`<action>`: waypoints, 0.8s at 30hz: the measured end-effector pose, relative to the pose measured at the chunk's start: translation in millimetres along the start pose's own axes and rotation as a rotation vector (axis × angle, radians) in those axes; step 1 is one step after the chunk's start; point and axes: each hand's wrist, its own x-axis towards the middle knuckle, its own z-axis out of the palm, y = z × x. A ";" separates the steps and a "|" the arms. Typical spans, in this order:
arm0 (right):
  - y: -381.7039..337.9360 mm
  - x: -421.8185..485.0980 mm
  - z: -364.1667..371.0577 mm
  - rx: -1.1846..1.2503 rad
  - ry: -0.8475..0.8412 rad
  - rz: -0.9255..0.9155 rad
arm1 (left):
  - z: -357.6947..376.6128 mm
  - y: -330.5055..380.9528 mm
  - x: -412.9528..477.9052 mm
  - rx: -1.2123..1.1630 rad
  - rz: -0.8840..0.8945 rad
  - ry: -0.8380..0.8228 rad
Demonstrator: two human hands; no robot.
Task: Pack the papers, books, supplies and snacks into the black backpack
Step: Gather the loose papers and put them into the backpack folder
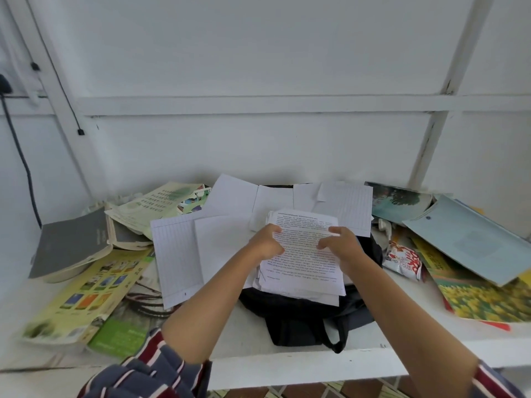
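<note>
Striped sleeves (149, 372), both hands on papers.
At 9 and 3 o'clock, left hand (265, 242) and right hand (343, 247) pinch the printed stack (304, 265), likely squaring it over the black backpack (301, 320).

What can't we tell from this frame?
Head view:
- black backpack opening: covered by the printed sheets and loose lined pages; open or zipped, unknown.
- Text on the printed sheets: too small.
- Sheet count in the stack: edges blurred, left hand and right hand grip it.
- snack packet label: blurred.
</note>
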 end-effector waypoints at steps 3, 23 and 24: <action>-1.9 0.6 -4.3 0.065 -0.023 0.022 | -6.2 -0.7 0.5 -0.107 -0.030 -0.049; -82.6 85.1 -83.3 -0.055 0.036 -0.239 | 20.0 101.9 89.1 -0.280 0.196 -0.002; -80.0 92.7 -88.1 -0.063 0.058 -0.221 | 28.2 105.0 97.2 -0.253 0.186 -0.012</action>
